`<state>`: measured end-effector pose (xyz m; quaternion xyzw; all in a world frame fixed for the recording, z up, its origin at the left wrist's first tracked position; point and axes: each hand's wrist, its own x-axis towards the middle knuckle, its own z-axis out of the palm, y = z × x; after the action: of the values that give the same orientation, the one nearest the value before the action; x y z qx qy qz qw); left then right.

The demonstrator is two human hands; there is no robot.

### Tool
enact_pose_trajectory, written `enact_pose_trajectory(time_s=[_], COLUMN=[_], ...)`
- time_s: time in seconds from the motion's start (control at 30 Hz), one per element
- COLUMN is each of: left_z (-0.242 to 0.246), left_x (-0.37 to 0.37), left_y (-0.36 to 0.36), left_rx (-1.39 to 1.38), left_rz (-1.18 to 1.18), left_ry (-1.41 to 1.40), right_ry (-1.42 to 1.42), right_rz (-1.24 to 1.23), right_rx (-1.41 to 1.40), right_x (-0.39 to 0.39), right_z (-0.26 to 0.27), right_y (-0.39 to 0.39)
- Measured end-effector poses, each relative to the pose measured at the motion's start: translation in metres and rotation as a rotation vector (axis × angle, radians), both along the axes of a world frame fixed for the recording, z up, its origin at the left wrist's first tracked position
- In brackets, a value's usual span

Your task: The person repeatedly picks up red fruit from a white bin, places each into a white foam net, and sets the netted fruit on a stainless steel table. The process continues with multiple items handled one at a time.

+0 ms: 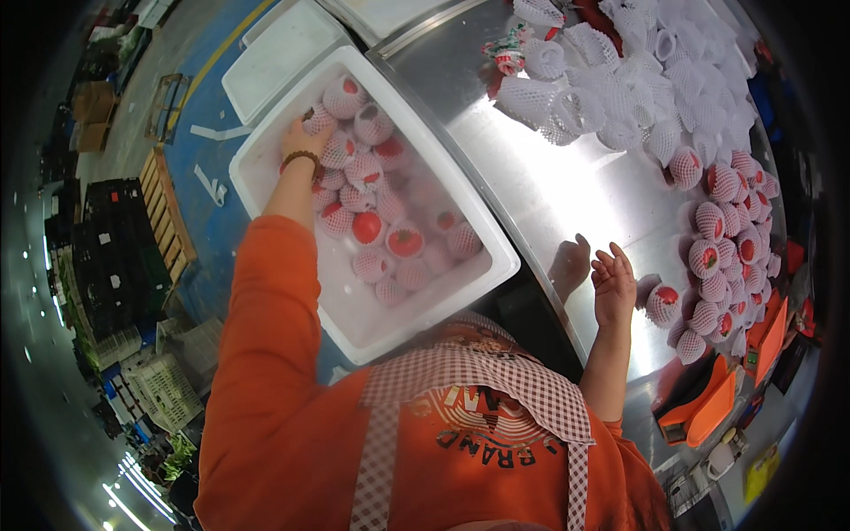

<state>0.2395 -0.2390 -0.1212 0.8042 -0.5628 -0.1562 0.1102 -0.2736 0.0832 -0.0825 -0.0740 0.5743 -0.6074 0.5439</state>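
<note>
My left hand point(304, 138), with a brown beaded bracelet at its wrist, reaches into a white polystyrene foam box point(332, 325). Its fingers close around a net-wrapped red fruit point(319, 120) near the box's far left corner; some fingertips are hidden. Several more red fruits point(367, 227) in pale foam netting lie in the box, those on the right looking hazy. Over the steel table point(511, 172), my right hand point(614, 284) is empty, its fingers apart. Just right of it sits a single netted fruit point(663, 305).
Many netted fruits point(714, 285) are piled along the table's right side. Beyond them lies a heap of empty white foam nets point(617, 99). An orange tray point(710, 408) stands at the near right. A white lid point(285, 60) lies past the box; a wooden pallet point(166, 219) is on the left.
</note>
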Motion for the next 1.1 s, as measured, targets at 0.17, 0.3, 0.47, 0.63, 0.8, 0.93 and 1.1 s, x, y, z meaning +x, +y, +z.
enact_pose_trajectory(time_s=[0.17,0.3,0.47,0.63,0.8,0.93,1.1], left_z=[-0.024,-0.050,-0.040,-0.009,0.011,0.044,0.089], left_x=[0.016,0.040,0.057,0.031,-0.002,-0.051,-0.147], left_y=[0.002,-0.014,-0.020,-0.020,0.009,0.071,0.174], left_rx=[-0.169,-0.291,-0.008,0.124,-0.142,-0.367,-0.534], left_rz=[0.052,0.265,0.500,0.309,0.270,0.092,-0.329], left_ry=[0.066,0.432,0.903,0.788,0.583,0.787,0.707], right_ry=[-0.003,-0.014,-0.007,-0.042,-0.057,-0.013,-0.029], right_rz=[0.063,0.121,0.204,0.254,0.262,0.372,0.692], right_rx=[-0.028,-0.053,-0.014,0.037,0.091,0.060,-0.211], right_x=[0.008,0.018,0.038,0.062,0.079,0.097,0.145], right_z=[0.001,0.001,0.001,0.009,0.020,0.033,0.053], right_y=[-0.012,-0.021,-0.026,-0.029,-0.041,-0.060,-0.090])
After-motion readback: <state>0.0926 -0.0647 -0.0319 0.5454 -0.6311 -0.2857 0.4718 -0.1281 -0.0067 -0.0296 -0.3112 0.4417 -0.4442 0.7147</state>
